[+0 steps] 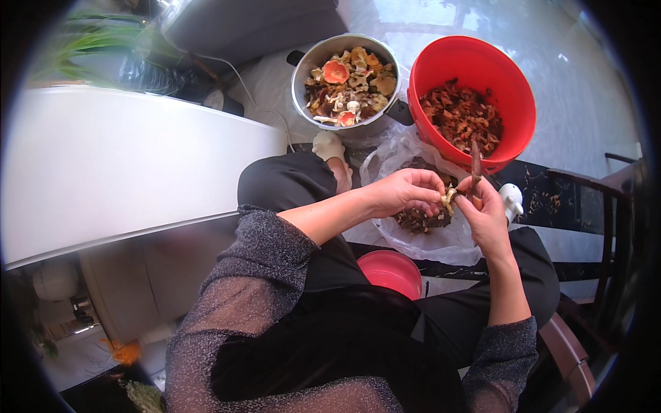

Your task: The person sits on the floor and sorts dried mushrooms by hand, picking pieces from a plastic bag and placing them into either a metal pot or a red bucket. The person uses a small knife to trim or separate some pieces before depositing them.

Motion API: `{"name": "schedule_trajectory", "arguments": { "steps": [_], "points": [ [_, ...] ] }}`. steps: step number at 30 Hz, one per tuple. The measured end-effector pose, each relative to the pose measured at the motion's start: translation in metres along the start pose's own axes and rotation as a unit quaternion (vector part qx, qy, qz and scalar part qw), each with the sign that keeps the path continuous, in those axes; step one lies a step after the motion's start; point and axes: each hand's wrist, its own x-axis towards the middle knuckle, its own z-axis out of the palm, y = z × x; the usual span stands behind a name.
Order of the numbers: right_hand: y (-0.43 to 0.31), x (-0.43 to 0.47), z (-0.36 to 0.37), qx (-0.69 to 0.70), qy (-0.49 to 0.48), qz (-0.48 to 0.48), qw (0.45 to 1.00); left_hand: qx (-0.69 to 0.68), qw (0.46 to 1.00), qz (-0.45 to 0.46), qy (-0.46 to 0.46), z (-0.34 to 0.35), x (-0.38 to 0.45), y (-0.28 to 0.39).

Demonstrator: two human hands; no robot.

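Observation:
Between the fingertips of my left hand (413, 193) is a small pale yellowish mushroom piece (448, 198). My right hand (483, 217) touches the same piece with thumb and forefinger. It also grips a knife (476, 170) with a dark, stained blade pointing away from me. Both hands are above a white translucent plastic bag (397, 155), open at the top. Dark mushrooms and debris (421, 221) fill the bag, partly hidden by my hands. Beyond it, a metal pot (301, 98) holds mushrooms, some with orange-red caps (335, 72). Right of the pot, a red bucket (439, 67) contains brown scraps (467, 116).
A pink-red basin (387, 271) sits between my legs, nearer than the bag. At left is a white tabletop (129, 160). A dark wooden chair (609, 206) stands at right. Small scraps (552, 201) lie on the dark floor strip. A white cable (248, 90) runs by the pot.

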Motion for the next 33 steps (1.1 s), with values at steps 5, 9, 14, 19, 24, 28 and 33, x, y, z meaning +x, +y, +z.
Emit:
{"name": "schedule_trajectory", "arguments": {
  "steps": [5, 9, 14, 19, 24, 28, 33],
  "points": [
    [-0.003, -0.001, -0.006, -0.021, 0.008, -0.031, 0.999, -0.009, 1.000, -0.007, 0.001, -0.001, 0.000, 0.001],
    [-0.007, -0.002, -0.011, -0.017, 0.001, -0.026, 1.000, -0.017, 1.000, -0.008, -0.012, -0.004, 0.001, 0.000],
    [-0.010, -0.005, -0.020, -0.076, 0.015, -0.022, 0.997, -0.042, 0.999, 0.003, -0.029, -0.012, -0.001, 0.001],
    [-0.016, -0.009, -0.021, -0.192, -0.031, -0.004, 0.981, -0.063, 0.998, 0.013, -0.025, -0.016, -0.002, 0.002],
    [-0.015, -0.009, -0.014, -0.174, -0.019, -0.007, 0.985, -0.030, 0.999, -0.001, -0.020, -0.014, -0.003, 0.004],
    [-0.005, -0.007, -0.007, -0.105, -0.023, -0.012, 0.994, 0.019, 1.000, 0.000, -0.010, -0.012, -0.002, 0.004],
    [0.009, -0.003, 0.003, -0.074, -0.040, -0.003, 0.996, 0.037, 0.999, 0.003, -0.020, -0.009, -0.002, 0.002]
  ]
}}
